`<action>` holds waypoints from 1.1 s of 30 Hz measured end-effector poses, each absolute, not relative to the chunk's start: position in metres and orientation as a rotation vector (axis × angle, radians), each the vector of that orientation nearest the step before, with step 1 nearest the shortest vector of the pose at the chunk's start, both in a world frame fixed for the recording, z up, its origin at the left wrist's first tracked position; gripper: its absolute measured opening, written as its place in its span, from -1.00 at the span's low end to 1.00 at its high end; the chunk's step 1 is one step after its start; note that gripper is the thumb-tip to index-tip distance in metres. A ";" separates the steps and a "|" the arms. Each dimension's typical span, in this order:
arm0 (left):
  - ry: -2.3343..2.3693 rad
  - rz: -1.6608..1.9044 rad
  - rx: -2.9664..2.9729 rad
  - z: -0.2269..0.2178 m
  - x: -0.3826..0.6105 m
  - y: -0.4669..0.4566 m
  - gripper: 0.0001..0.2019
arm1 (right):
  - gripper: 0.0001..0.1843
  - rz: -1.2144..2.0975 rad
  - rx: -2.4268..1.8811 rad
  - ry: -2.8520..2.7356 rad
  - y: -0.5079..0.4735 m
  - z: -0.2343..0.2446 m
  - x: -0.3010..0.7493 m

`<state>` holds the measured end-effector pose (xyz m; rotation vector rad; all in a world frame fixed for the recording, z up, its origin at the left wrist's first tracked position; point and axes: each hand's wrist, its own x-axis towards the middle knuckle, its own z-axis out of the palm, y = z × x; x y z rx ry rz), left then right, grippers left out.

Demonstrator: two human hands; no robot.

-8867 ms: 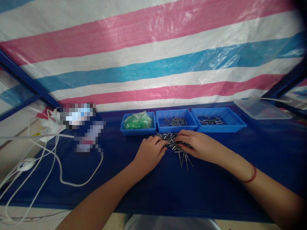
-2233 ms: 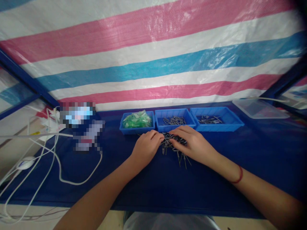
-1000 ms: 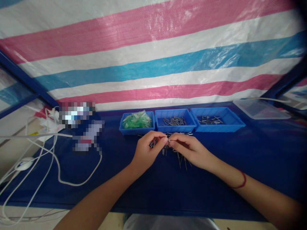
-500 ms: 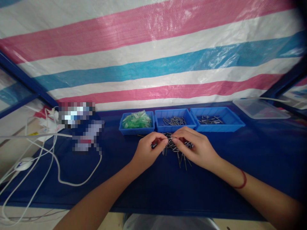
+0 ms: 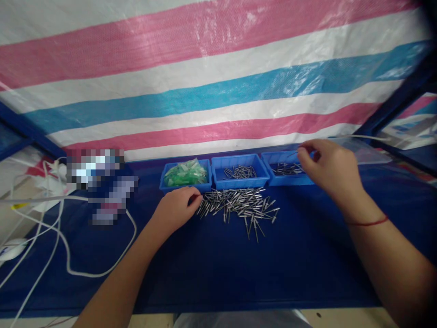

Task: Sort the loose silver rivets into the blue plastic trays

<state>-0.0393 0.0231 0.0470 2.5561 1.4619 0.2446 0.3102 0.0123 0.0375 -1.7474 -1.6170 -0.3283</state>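
A loose pile of metal blind rivets [image 5: 239, 202] lies on the blue table. At its left edge is my left hand [image 5: 179, 207], fingers curled and fingertips touching the pile; what they hold, if anything, is hidden. My right hand [image 5: 329, 168] is over the right blue bin [image 5: 290, 180], thumb and fingers pinched. A thin, faint rivet appears to stick out leftward from the pinch. Darker rivets lie inside that bin. The middle blue bin [image 5: 241, 183] holds more rivets, and the left blue bin [image 5: 186, 187] holds green pieces in clear plastic.
White cables [image 5: 99, 275] loop across the table's left side, near blurred-out objects [image 5: 114, 196]. A clear plastic lid [image 5: 370, 152] lies at the back right. Behind the bins hangs a striped plastic sheet [image 5: 211, 105], with blue frame posts at the sides.
My hands were together over the pile, fingertips meeting at a thin rivet. They have parted: the right moved right to the right bin, the left moved left to the pile's edge. The view shifted slightly.
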 end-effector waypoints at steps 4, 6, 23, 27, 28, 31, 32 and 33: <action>1.432 0.081 2.535 0.049 -0.044 0.021 -0.77 | -0.47 -0.315 -1.784 -1.585 0.014 0.032 0.307; 1.438 0.004 2.523 0.048 -0.046 0.019 -0.75 | -0.45 -0.291 -1.738 -1.611 0.014 0.030 0.299; 1.376 -0.083 2.528 0.038 -0.040 0.015 -0.78 | -0.80 0.067 -1.086 -2.360 -0.010 0.011 0.213; 1.345 -0.015 2.522 0.044 -0.041 0.015 -0.76 | -0.81 0.146 -1.061 -2.340 -0.012 0.011 0.210; 1.322 0.040 2.517 0.046 -0.040 0.015 -0.76 | -0.81 0.198 -1.073 -2.295 -0.013 0.010 0.208; 1.197 0.289 2.473 0.051 -0.030 0.008 -0.78 | -0.74 0.477 -1.155 -2.008 -0.019 0.006 0.197; 1.158 0.370 2.445 0.051 -0.025 0.005 -0.79 | -0.73 0.588 -1.174 -1.889 -0.021 0.005 0.193; 1.125 0.432 2.417 0.050 -0.019 0.001 -0.80 | -0.74 0.688 -1.179 -1.786 -0.024 0.003 0.189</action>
